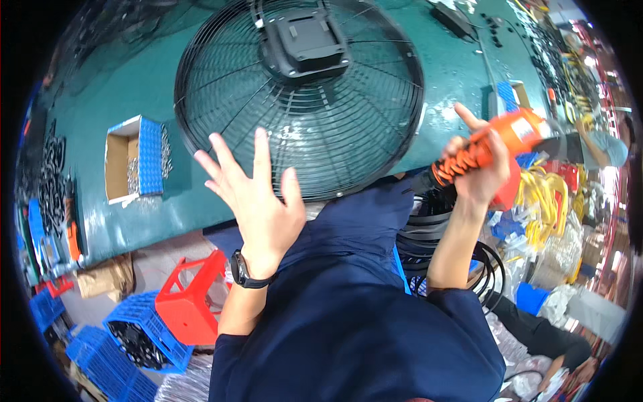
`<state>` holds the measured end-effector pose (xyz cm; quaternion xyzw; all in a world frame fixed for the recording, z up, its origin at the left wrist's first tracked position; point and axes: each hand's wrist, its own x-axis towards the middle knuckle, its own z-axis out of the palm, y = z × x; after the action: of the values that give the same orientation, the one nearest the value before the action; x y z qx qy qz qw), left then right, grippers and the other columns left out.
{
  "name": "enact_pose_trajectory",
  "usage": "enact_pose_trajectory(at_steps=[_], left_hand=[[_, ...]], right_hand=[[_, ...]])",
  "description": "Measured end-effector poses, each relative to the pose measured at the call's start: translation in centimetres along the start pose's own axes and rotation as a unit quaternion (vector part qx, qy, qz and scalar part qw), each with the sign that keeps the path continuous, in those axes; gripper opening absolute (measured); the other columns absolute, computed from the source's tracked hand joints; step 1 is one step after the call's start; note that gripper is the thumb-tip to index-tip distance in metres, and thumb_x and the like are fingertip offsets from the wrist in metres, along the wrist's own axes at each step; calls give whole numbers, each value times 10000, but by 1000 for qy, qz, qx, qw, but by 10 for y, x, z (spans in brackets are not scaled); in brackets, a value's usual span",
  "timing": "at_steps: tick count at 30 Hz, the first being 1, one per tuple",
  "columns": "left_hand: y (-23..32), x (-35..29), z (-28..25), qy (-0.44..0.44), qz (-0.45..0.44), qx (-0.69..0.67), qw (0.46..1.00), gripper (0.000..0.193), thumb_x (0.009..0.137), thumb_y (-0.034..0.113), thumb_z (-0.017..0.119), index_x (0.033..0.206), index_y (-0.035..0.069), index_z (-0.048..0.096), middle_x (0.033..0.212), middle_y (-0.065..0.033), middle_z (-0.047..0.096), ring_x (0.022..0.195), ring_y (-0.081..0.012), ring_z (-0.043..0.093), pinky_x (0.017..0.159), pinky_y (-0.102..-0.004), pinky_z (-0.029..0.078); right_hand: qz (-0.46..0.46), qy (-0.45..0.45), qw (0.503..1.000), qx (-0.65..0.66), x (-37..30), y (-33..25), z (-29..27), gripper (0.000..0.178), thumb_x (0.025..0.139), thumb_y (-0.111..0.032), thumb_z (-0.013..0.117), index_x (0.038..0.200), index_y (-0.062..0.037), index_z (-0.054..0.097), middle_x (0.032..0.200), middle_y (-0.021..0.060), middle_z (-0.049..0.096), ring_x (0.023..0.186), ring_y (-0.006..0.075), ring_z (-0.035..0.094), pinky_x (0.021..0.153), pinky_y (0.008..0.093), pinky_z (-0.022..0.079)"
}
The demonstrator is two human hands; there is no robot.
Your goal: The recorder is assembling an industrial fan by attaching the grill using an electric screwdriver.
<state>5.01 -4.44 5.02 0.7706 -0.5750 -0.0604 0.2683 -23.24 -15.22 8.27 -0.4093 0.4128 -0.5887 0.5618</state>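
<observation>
A round black wire fan guard (362,144) lies on the green table, with a black motor housing (307,41) at its far middle. Above the guard's near left rim hovers my left hand (261,211), fingers spread and holding nothing; a dark watch (249,271) is on that wrist. Off the guard's right side, my right hand (483,177) grips an orange power screwdriver (512,132) with a coiled orange-and-black cord by its lower end. The tool is tilted, its narrower end toward the upper right. Whether the guard touches my body is hard to tell.
On the green table (161,228) at left stands an open box of screws (134,164), with loose screws beside it. Another orange-handled tool (72,231) lies at the left edge. Below are a red stool (191,301) and blue baskets (144,301). Other people are at far right.
</observation>
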Motion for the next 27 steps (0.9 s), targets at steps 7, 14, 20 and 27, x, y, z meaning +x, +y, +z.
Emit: enact_pose_trajectory(at_steps=[7, 14, 20, 27], left_hand=[[-27, 5, 8, 51, 87, -13, 995, 620, 789, 172, 511, 1399, 97, 427, 1516, -264, 158, 1381, -537, 49, 1072, -657, 133], [-96, 46, -23, 20, 159, -28, 987, 613, 757, 59, 406, 1368, 77, 464, 1502, -215, 263, 1396, -476, 120, 1131, -555, 109], [-56, 53, -39, 94, 124, 34, 987, 504, 786, 78, 582, 1286, 65, 527, 1430, -212, 389, 1374, -446, 245, 1110, -571, 166], [13, -24, 0, -62, 176, -16, 982, 664, 551, 217, 847, 1166, 117, 616, 1415, -149, 425, 1372, -453, 251, 1091, -640, -6]], right_hand=[[203, -15, 978, 46, 54, 36, -18, 289, 853, -295, 616, 898, -29, 512, 915, 135, 620, 541, 266, 655, 410, 349, 518], [169, -4, 983, 73, -17, 47, 9, 285, 831, -215, 616, 909, 34, 502, 1023, 186, 578, 457, 224, 602, 395, 334, 497], [121, -119, 981, 97, -62, 57, 3, 372, 877, -278, 516, 1078, 32, 478, 1175, 399, 519, 602, 265, 625, 569, 381, 522], [-158, -199, 958, 131, -79, 14, 38, 596, 864, -507, 604, 1154, -19, 421, 851, 153, 549, 667, 238, 574, 633, 387, 506]])
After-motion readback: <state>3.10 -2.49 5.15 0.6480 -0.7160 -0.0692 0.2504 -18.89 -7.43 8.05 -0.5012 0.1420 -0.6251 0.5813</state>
